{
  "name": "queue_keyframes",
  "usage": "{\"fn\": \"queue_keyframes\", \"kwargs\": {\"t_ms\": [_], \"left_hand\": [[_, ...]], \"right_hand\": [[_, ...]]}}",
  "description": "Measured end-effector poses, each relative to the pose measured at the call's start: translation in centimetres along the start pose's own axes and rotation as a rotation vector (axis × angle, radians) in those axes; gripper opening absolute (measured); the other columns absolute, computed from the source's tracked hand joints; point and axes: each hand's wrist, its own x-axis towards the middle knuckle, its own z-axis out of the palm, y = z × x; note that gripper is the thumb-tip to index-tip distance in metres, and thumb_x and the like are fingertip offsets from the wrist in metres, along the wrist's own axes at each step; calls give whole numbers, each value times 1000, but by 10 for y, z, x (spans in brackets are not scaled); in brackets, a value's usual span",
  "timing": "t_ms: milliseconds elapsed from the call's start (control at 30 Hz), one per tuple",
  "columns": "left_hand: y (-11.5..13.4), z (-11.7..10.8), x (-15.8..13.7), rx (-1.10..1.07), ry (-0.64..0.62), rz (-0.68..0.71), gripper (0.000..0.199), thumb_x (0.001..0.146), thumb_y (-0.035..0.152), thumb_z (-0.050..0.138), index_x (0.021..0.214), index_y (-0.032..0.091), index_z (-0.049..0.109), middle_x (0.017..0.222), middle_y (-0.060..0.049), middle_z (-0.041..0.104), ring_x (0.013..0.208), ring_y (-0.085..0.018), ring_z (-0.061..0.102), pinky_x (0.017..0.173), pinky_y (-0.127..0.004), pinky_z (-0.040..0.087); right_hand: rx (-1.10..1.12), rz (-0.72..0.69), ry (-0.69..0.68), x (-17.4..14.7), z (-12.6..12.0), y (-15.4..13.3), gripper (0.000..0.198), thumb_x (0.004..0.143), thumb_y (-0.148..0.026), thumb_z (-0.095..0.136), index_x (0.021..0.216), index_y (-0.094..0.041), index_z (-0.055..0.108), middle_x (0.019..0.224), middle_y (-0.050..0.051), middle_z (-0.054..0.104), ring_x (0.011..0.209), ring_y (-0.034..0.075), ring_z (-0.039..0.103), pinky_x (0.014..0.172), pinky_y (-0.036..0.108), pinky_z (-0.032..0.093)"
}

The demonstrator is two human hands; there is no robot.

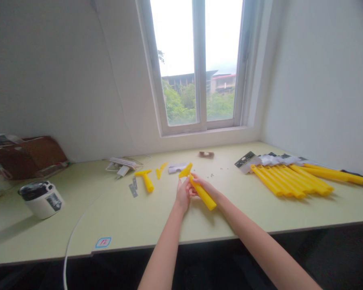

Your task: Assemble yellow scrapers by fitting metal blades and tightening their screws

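Note:
Both hands hold a yellow T-shaped scraper [205,196] above the table, its wide head pointing away and its round handle tilted towards me. My left hand [183,194] is closed near the neck, under the head. My right hand [203,186] has its fingers wrapped round the upper handle. Left of them lies another yellow T-shaped scraper [147,181], beside flat grey metal blades [133,188] and small yellow plastic pieces [159,170]. A pale flat piece [176,168] lies just behind the held head. Tiny metal bits [211,175], perhaps screws, are scattered to the right.
Several yellow handles [286,181] with packaging [246,162] lie at the right. A brown piece [206,154] lies near the window. A power strip [122,163], a white mug [44,200] and a brown box [30,155] stand left. A white cable [78,221] crosses the table's front edge.

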Motion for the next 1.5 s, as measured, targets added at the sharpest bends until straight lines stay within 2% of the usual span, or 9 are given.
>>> {"fn": "queue_keyframes", "kwargs": {"t_ms": [133, 267, 500, 700, 933, 1133, 1300, 1433, 1500], "left_hand": [[7, -4, -4, 21, 5, -69, 33, 67, 43, 57, 80, 13, 55, 48, 4, 50, 31, -4, 35, 35, -19, 26], [9, -9, -1, -24, 75, 43, 30, 64, 37, 60, 82, 13, 57, 66, -2, 61, 49, -9, 53, 44, -20, 33], [7, -14, 2, 54, 131, 209, 31, 67, 35, 59, 91, 16, 58, 83, -4, 62, 67, -11, 58, 57, -21, 40], [1, -16, 3, 654, 229, 397, 30, 74, 44, 49, 77, 18, 61, 71, -4, 62, 69, -16, 57, 64, -26, 42], [-1, -19, 4, 996, 317, 501, 31, 81, 29, 33, 81, 17, 61, 84, -8, 64, 84, -20, 56, 79, -33, 40], [55, -59, -1, 1428, 672, 825, 28, 74, 14, 38, 91, 15, 60, 107, -11, 56, 106, -22, 45, 94, -36, 30], [114, -123, -1, 1614, 1168, 357, 38, 70, 22, 49, 105, 6, 53, 118, -23, 46, 118, -33, 32, 92, -46, 26], [125, -157, -5, 1634, 1165, 56, 46, 68, 37, 53, 102, 5, 55, 115, -27, 48, 114, -37, 35, 92, -49, 23], [125, -162, -7, 1616, 1089, 63, 33, 68, 34, 52, 89, 10, 60, 108, -23, 53, 107, -36, 42, 87, -48, 28]], "right_hand": [[-94, 1, 39, -2, 5, 2, 51, 76, -27, 51, 124, -31, 35, 87, 2, 61, 55, 10, 56, 49, 21, 42], [-177, -30, 124, -4, 8, 3, 46, 74, -30, 56, 118, -27, 46, 98, 4, 61, 66, 11, 57, 56, 21, 43], [-368, -98, 225, -3, 3, 3, 36, 68, -34, 60, 102, -22, 59, 89, 4, 64, 72, 15, 59, 61, 25, 43], [-407, -79, 280, -1, -2, 3, 39, 63, -27, 64, 100, -20, 57, 80, 2, 64, 66, 13, 57, 60, 25, 41], [-373, -46, 395, 2, -4, 4, 33, 63, -26, 60, 94, -18, 56, 62, -2, 57, 53, 10, 51, 51, 22, 37], [-300, -13, 410, 0, -12, 6, 32, 68, -28, 55, 98, -16, 56, 55, -3, 49, 48, 9, 45, 47, 21, 33], [-344, -6, 392, 1, -12, 7, 30, 68, -29, 55, 95, -16, 56, 55, -3, 50, 48, 9, 44, 47, 22, 32], [-360, -5, 379, 0, -9, 6, 28, 67, -29, 55, 93, -15, 57, 55, -3, 50, 48, 9, 45, 48, 22, 32], [-369, -9, 374, -1, -7, 5, 28, 68, -29, 55, 91, -15, 57, 55, -2, 51, 49, 9, 45, 49, 23, 32]]}}
